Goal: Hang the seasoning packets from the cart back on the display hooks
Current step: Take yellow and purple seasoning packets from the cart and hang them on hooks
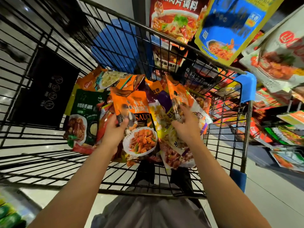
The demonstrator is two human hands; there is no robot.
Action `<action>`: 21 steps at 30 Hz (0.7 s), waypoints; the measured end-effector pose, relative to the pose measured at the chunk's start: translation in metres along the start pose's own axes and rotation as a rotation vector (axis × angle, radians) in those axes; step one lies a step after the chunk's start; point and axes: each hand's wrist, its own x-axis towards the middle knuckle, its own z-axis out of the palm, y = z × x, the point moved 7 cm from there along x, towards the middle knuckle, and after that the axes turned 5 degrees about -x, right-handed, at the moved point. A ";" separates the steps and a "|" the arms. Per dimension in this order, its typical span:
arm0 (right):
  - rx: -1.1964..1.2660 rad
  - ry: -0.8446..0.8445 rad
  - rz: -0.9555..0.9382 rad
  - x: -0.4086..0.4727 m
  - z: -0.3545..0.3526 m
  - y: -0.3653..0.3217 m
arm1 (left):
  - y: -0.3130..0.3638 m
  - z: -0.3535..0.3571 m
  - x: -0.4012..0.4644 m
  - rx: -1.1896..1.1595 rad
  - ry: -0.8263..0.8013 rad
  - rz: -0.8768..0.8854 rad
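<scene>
A black wire cart (125, 176) holds a heap of several seasoning packets. My left hand (113, 130) grips an orange sauce packet (136, 112) by its left edge, thumb on its front. My right hand (187, 124) holds another orange and white packet (179, 94), lifted above the heap. A green packet (85, 112) lies at the left of the pile, and a purple and yellow one (162, 111) lies between my hands. Packets hang on the display hooks at the upper right, among them a red one (174, 18) and a blue one (230, 25).
The display rack (279, 99) with hanging packets runs down the right side, close to the cart's blue corner guard (248, 86). A blue plastic flap (118, 45) sits at the cart's far end. Tiled floor (271, 195) shows to the right and left.
</scene>
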 end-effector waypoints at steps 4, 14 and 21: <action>0.200 -0.219 -0.038 -0.020 0.047 -0.037 | 0.001 0.013 -0.005 -0.089 -0.101 -0.087; -0.057 -0.316 -0.037 -0.001 0.053 -0.007 | -0.003 0.001 0.002 -0.050 0.023 0.012; -0.687 -0.191 0.021 0.078 0.006 0.075 | -0.014 -0.003 0.010 -0.032 0.047 -0.010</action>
